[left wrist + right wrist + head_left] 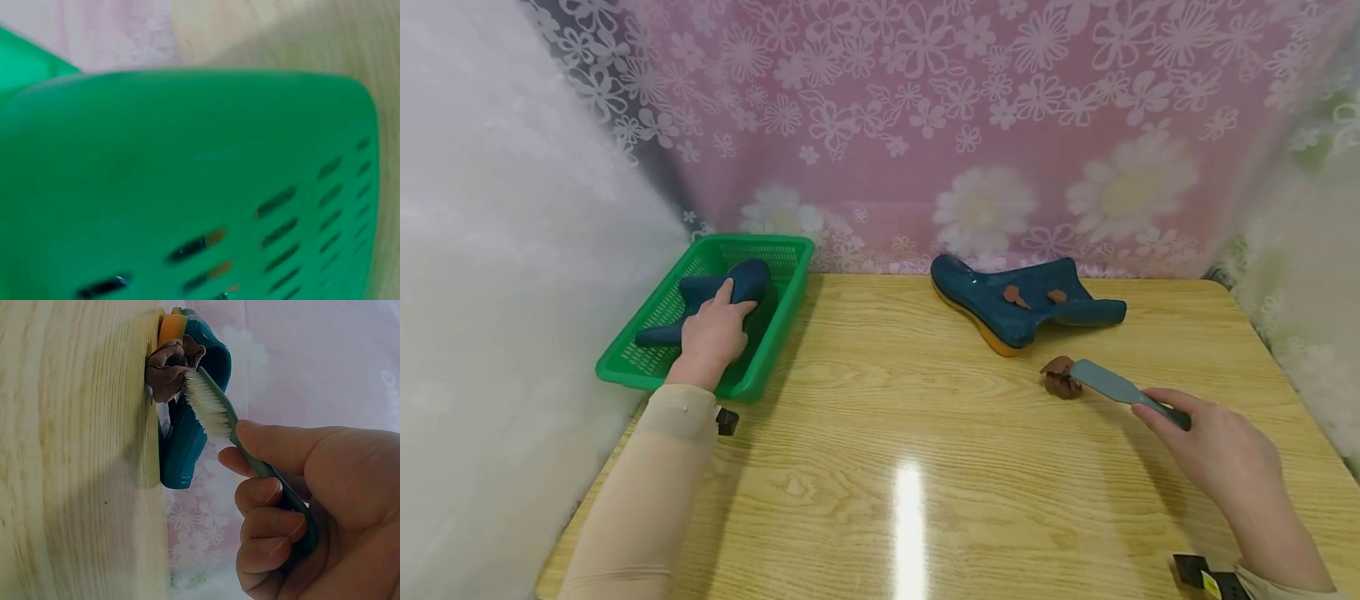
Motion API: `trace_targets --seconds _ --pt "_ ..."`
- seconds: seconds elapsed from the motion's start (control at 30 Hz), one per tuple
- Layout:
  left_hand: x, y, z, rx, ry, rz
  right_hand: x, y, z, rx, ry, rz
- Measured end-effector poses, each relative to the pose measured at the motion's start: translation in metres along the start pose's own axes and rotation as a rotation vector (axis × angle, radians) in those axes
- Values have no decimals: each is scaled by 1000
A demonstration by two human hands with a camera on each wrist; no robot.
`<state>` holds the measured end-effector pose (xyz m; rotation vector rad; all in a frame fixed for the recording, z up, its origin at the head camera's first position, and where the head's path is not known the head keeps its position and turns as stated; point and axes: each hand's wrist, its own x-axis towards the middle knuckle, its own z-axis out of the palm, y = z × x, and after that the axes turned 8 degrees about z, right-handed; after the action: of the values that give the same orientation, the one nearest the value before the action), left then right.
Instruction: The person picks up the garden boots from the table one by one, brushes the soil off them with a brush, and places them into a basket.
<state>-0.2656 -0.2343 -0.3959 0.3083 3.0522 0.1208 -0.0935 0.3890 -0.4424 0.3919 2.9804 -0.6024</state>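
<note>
In the head view my left hand [713, 333] reaches into the green basket [786, 321]. It grips a dark blue rain boot [750, 279] near the ankle, index finger along the top and thumb at the side; the other fingers are hidden. My right hand [1225, 446] holds a grey-green scrub brush [1112, 383] by its handle, with pale bristles [209, 409] facing down. The brush tip touches a brown clay-like clump [1062, 379] on the table. Behind the clump another blue boot [992, 300] lies on its side, with brown smears [1015, 296] on it.
A wood-grain table [850, 417] lies under everything, the basket at its left side. Flowered pink cloth [887, 125] hangs behind the far edge, and pale sheeting [490, 250] hangs at the left. Basket wall slots [275, 203] fill most of the left wrist view.
</note>
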Motion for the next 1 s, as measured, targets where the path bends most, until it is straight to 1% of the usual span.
trace_targets --seconds 0.23,0.47,0.57,0.67,0.8,0.9,0.97,1.0 --pt "3 -7 14 -24 -22 2 0 -1 0 3 -14 9" --pt "6 -10 19 -70 -20 27 1 -2 1 10 -18 9" --pt "5 -11 21 -93 -6 41 2 -1 0 13 -26 -1" --pt "4 -13 23 -103 24 56 4 -1 0 15 -48 -6" --pt "0 -11 20 -78 76 66 4 0 0 14 -61 -3" --pt "-3 -9 16 -12 108 51 4 -1 0 14 -58 -3" --pt "-5 -8 15 32 105 34 4 -1 0 15 -57 -3" --pt "-6 -8 14 44 91 26 4 -1 0 14 -57 -4"
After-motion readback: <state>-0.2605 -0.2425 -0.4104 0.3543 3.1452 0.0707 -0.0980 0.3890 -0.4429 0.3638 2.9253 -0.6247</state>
